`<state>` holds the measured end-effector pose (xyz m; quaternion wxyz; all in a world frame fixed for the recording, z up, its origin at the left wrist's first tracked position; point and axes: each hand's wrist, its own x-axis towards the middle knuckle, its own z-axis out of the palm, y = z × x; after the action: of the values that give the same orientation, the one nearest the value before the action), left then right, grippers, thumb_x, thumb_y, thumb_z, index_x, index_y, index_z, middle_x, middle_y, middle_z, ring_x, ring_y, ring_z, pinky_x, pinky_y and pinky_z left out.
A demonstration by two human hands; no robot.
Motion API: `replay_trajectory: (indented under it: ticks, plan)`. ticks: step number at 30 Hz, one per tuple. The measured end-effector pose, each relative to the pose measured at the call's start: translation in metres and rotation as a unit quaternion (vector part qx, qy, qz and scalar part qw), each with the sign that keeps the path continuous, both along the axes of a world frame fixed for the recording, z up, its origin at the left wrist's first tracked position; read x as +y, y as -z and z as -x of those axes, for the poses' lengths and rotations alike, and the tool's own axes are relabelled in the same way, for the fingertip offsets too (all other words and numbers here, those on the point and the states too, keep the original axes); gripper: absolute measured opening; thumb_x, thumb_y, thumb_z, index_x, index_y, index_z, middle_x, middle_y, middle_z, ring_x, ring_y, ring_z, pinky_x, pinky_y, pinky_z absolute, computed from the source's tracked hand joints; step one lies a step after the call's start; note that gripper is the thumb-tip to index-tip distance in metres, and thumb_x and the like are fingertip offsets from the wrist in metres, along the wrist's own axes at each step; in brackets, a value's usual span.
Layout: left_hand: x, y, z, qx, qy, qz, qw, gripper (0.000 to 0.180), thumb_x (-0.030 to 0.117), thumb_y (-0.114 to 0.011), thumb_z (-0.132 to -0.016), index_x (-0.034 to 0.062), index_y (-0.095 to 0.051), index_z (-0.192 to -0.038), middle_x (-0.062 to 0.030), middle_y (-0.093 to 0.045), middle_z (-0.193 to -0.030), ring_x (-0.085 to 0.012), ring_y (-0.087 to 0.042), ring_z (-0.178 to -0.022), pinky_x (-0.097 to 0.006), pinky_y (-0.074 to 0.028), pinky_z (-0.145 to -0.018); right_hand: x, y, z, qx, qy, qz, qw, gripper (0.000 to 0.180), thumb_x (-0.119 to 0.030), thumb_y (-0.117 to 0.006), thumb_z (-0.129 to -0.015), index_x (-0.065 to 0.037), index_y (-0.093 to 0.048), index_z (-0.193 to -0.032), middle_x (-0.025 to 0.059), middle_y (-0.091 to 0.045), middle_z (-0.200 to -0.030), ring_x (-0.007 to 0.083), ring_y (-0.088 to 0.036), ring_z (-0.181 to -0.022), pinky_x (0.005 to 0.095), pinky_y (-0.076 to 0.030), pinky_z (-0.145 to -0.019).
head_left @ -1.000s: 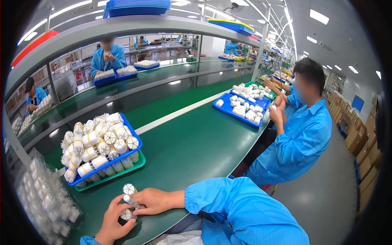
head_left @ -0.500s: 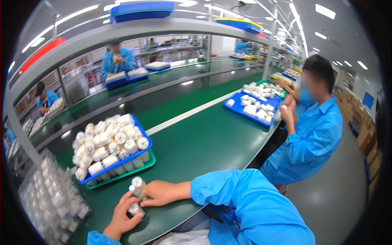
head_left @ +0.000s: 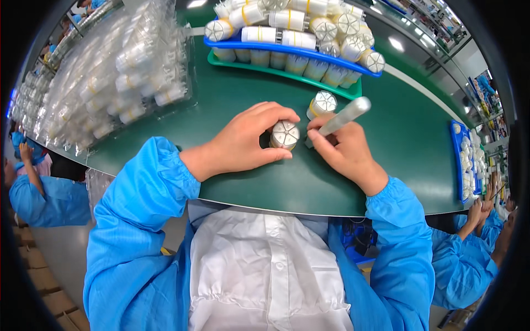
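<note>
Left hand (head_left: 243,140) lies palm down on the green table (head_left: 237,99), fingers (head_left: 276,113) curled narrow around a short white cylinder (head_left: 285,135). The thumb runs along its near side and the fingertips close over its far side, so the part is clasped from 2 sides. The cylinder stands upright on the table, near the person's edge; its top face shows wedge-shaped segments around a centre.

Right hand (head_left: 342,149) sits just beside the left, fingers pinched tight on a slim grey pen-like tool (head_left: 342,117). The tool slants up and away to the right, and its lower end is hidden among the fingertips, close beside the held cylinder. Whether tip and cylinder touch cannot be told.

A 2nd cylinder of the same kind (head_left: 322,103) stands just behind the right hand's fingers, apart from the first.

Farther back, a blue tray (head_left: 287,49) is heaped with more white cylinders and rests on a green tray (head_left: 265,69). To the left lie clear plastic packs (head_left: 110,77) of white parts. Another person in a blue sleeve (head_left: 464,259) works at the right edge.
</note>
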<state>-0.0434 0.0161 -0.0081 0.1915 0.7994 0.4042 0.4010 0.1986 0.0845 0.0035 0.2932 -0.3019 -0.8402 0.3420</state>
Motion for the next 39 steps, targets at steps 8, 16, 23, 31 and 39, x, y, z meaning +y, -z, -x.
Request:
replay_trajectory:
  ticks: [8, 16, 23, 31, 39]
  plan:
    - [-0.002, 0.001, -0.006, -0.010, 0.037, 0.041, 0.998, 0.058, 0.014, -0.089, -0.073, 0.0059, -0.062, -0.124, -0.0104, -0.066, -0.119, -0.0298, -0.063, -0.108, -0.039, -0.052, -0.092, -0.007, -0.020, 0.000, 0.144, -0.043, -0.035, 0.988, 0.014, -0.007, -0.074, -0.090, 0.001, -0.070, -0.102, 0.0092, -0.070, -0.091, 0.0115, -0.063, -0.067, 0.0272, -0.048, -0.059]
    - [-0.004, -0.005, -0.010, 0.005, 0.027, 0.061, 0.998, 0.058, 0.016, -0.090, -0.074, 0.0065, -0.061, -0.123, -0.0092, -0.065, -0.115, -0.0289, -0.062, -0.105, -0.039, -0.051, -0.089, -0.002, -0.009, 0.005, 0.153, -0.050, -0.121, 0.979, 0.019, -0.006, -0.084, -0.082, -0.001, -0.068, -0.091, 0.0080, -0.068, -0.086, 0.0129, -0.060, -0.063, 0.0298, -0.047, -0.054]
    - [-0.002, 0.004, -0.011, -0.010, 0.042, 0.003, 0.999, 0.060, 0.017, -0.091, -0.073, 0.0061, -0.060, -0.123, -0.0096, -0.065, -0.115, -0.0309, -0.062, -0.105, -0.041, -0.051, -0.090, -0.003, -0.014, 0.011, 0.143, -0.049, -0.167, 0.974, 0.020, 0.000, -0.082, -0.081, -0.002, -0.062, -0.079, 0.0072, -0.064, -0.078, 0.0191, -0.060, -0.062, 0.0320, -0.046, -0.055]
    - [-0.002, 0.003, -0.012, -0.001, 0.043, 0.002, 0.999, 0.059, 0.017, -0.090, -0.073, 0.0057, -0.060, -0.123, -0.0095, -0.066, -0.115, -0.0309, -0.062, -0.104, -0.041, -0.051, -0.090, -0.002, -0.014, 0.010, 0.154, -0.039, -0.178, 0.971, 0.014, 0.006, -0.075, -0.081, -0.001, -0.064, -0.079, 0.0076, -0.066, -0.076, 0.0194, -0.061, -0.064, 0.0323, -0.047, -0.055]
    - [-0.003, 0.004, -0.014, -0.011, 0.039, 0.007, 0.999, 0.059, 0.017, -0.091, -0.073, 0.0057, -0.060, -0.122, -0.0089, -0.065, -0.111, -0.0283, -0.061, -0.096, -0.039, -0.051, -0.083, -0.007, -0.015, 0.013, 0.151, -0.048, -0.141, 0.977, 0.009, 0.006, -0.076, -0.081, 0.000, -0.069, -0.081, 0.0084, -0.068, -0.076, 0.0186, -0.063, -0.064, 0.0315, -0.047, -0.054]
